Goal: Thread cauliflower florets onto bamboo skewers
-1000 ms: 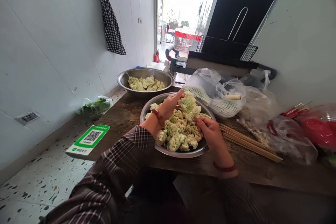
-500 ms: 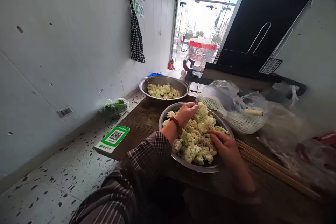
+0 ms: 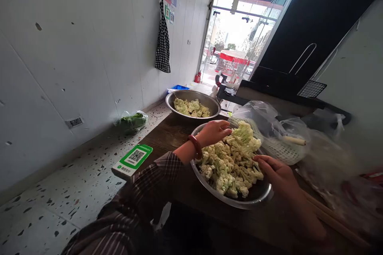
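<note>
A metal bowl point(image 3: 206, 185) heaped with cauliflower florets point(image 3: 223, 163) stands on the dark wooden table in front of me. My left hand point(image 3: 213, 132), with a red bangle at the wrist, hovers over the bowl's far left side. Its fingers are loosely bent with a gap to the thumb, and I see nothing in them. At the bowl's right side my right hand point(image 3: 277, 171) is closed in a pinch on a thin skewer, mostly hidden by the fingers. Cauliflower pieces point(image 3: 243, 137) sit raised at the skewer's far end, just right of my left fingertips.
Behind stands a second metal bowl point(image 3: 217, 107) with skewered cauliflower. Wooden sticks point(image 3: 335, 215) lie at the right, near a white plastic basket point(image 3: 284, 151) and clear bags. A green QR-code sign point(image 3: 136, 157) is at the table's left edge; bagged greens point(image 3: 131, 121) rest by the wall.
My left hand has let go of the cauliflower piece and drawn slightly back from it. My right hand keeps its pinch. The whole view has shifted a little.
</note>
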Action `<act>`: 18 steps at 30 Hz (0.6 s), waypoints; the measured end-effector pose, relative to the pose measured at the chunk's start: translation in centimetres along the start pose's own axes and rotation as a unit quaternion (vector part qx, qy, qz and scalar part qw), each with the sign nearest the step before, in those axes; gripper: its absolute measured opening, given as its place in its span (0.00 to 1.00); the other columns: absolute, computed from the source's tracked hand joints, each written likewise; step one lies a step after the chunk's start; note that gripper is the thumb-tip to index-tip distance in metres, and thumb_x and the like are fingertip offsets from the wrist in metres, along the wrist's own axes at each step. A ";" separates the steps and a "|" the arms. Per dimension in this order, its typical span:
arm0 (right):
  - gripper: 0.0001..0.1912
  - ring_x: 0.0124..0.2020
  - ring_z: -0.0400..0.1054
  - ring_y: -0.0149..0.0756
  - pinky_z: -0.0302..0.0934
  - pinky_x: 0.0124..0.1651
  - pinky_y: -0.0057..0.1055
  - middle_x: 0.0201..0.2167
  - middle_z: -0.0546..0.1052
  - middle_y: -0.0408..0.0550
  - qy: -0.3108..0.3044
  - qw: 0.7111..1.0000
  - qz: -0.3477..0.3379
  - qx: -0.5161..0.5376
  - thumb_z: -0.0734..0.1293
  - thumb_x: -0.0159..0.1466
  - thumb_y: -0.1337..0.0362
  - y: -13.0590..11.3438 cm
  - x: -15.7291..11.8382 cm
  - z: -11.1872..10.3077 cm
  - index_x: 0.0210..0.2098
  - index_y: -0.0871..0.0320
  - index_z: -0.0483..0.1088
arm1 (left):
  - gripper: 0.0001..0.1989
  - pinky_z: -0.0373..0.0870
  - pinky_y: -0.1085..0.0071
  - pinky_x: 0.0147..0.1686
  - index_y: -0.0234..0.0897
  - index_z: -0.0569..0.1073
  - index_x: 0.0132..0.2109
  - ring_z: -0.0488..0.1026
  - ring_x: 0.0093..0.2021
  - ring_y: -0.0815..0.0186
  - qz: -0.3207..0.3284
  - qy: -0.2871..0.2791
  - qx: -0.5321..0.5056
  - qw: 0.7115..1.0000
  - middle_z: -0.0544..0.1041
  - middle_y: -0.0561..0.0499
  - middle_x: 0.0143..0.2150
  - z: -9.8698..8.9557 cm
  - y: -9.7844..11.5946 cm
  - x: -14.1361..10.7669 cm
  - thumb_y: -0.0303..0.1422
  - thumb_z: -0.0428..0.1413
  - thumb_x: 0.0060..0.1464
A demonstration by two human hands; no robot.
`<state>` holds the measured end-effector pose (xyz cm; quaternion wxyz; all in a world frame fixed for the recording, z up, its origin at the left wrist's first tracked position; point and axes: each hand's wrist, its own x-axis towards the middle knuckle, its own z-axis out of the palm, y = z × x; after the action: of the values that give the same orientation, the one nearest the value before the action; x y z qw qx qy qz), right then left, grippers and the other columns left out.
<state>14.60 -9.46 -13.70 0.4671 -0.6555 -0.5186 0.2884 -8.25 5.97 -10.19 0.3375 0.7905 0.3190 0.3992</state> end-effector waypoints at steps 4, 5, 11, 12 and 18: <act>0.24 0.27 0.70 0.37 0.62 0.28 0.29 0.26 0.78 0.46 0.006 1.000 0.021 0.004 0.71 0.59 0.46 -1.7 1.3 -0.4 0.44 0.59 0.80 | 0.18 0.72 0.69 0.35 0.30 0.79 0.45 0.78 0.32 0.63 -0.025 0.104 -0.031 0.994 0.82 0.44 0.34 -4.1 -2.3 -2.9 0.41 0.56 0.56; 0.24 0.29 0.72 0.39 0.63 0.29 0.30 0.28 0.79 0.47 0.003 1.000 0.018 0.011 0.71 0.59 0.46 -2.4 1.8 -0.3 0.44 0.59 0.80 | 0.18 0.73 0.69 0.34 0.30 0.79 0.45 0.77 0.31 0.64 -0.044 0.137 -0.057 0.988 0.81 0.45 0.34 -5.0 -3.4 -3.6 0.41 0.56 0.56; 0.22 0.21 0.62 0.31 0.53 0.23 0.27 0.21 0.74 0.44 -0.008 0.997 -0.055 -0.057 0.69 0.58 0.49 -6.4 7.1 3.0 0.40 0.61 0.80 | 0.15 0.72 0.71 0.29 0.31 0.76 0.41 0.74 0.26 0.67 -0.147 0.223 -0.159 0.951 0.78 0.48 0.29 -7.2 -10.4 -5.7 0.38 0.58 0.52; 0.22 0.20 0.59 0.29 0.51 0.22 0.27 0.19 0.72 0.43 -0.015 0.995 -0.071 -0.069 0.69 0.58 0.49 -7.0 8.3 3.8 0.39 0.61 0.80 | 0.13 0.71 0.71 0.28 0.31 0.76 0.40 0.73 0.25 0.68 -0.157 0.225 -0.163 0.947 0.77 0.49 0.28 -7.0 -11.3 -5.7 0.37 0.58 0.51; 0.16 0.18 0.54 0.27 0.46 0.21 0.27 0.16 0.67 0.40 -0.024 0.992 -0.102 -0.075 0.68 0.55 0.52 -8.9 15.7 9.5 0.27 0.60 0.78 | 0.12 0.69 0.71 0.27 0.31 0.75 0.42 0.72 0.23 0.68 -0.214 0.219 -0.187 0.933 0.78 0.50 0.28 -4.9 -15.0 -5.6 0.33 0.57 0.50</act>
<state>7.37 8.63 -7.69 0.4310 -0.6250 -0.6142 0.2156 -18.60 11.53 -22.16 0.4784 0.5192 0.4665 0.5328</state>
